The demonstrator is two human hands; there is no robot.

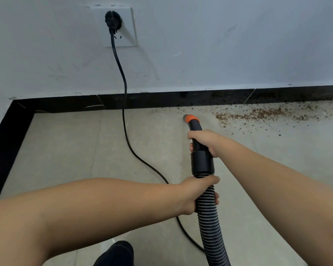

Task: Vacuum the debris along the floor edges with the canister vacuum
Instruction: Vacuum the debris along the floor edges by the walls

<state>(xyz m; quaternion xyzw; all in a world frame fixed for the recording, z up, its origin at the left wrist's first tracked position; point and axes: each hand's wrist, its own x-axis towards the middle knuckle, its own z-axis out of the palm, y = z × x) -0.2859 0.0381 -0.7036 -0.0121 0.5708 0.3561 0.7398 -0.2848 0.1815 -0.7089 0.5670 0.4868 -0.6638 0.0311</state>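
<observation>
While both arms reach forward over the tiled floor (65, 150), the right hand (204, 142) wraps around the black rigid handle tube (197, 143) of the vacuum, fingers curled under it. Left hand (198, 191) grips the ribbed grey-black hose (210, 217) just below the smooth black cuff (202, 162). Hose runs down out of view at the bottom edge; canister itself not visible.

Tube curves forward and down, ending in an orange collar (192, 118) and a grey nozzle tip (185, 118), close to the floor; contact unclear. Brown crumbly debris (248, 115) lies in a band along the black baseboard (161, 101), to the right of the nozzle, with finer specks scattered near the tip.

Black power cord (124, 112) hangs from a plug (112, 21) in a white wall socket (123, 35), then trails across the floor beneath the left forearm. Dark shoe (117, 254) at bottom edge.
</observation>
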